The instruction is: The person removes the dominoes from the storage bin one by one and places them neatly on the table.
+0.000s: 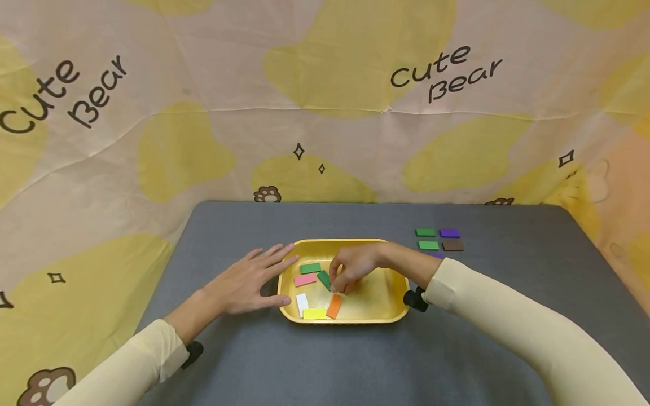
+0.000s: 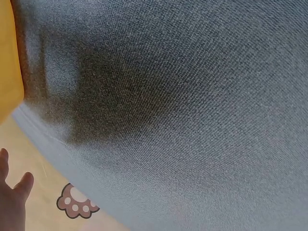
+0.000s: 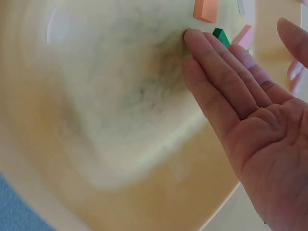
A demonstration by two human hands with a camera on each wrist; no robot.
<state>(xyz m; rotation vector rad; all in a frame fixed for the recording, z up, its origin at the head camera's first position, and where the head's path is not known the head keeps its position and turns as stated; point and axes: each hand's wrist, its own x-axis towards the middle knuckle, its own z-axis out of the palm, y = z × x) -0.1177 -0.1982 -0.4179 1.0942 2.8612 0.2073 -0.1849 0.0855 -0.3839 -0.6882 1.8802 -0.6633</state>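
Observation:
A yellow tray (image 1: 370, 320) holds several small flat blocks: a green block (image 1: 310, 268), a pink block (image 1: 305, 279), a dark green block (image 1: 324, 280), a white block (image 1: 302, 304), a yellow block (image 1: 314, 314) and an orange block (image 1: 334, 306). My right hand (image 1: 352, 268) reaches down into the tray, fingertips beside the dark green block. In the right wrist view its fingers are nearly straight and the thumb stands apart, with no block seen between them. Fingers spread, my left hand (image 1: 246, 285) lies at the tray's left rim.
Right of the tray, behind my right forearm, lie more blocks on the grey table (image 1: 233, 361): two green, a brown block (image 1: 453, 246), a purple block (image 1: 449, 233) and another purple one partly hidden by the arm. A patterned cloth (image 1: 325, 84) hangs behind the table.

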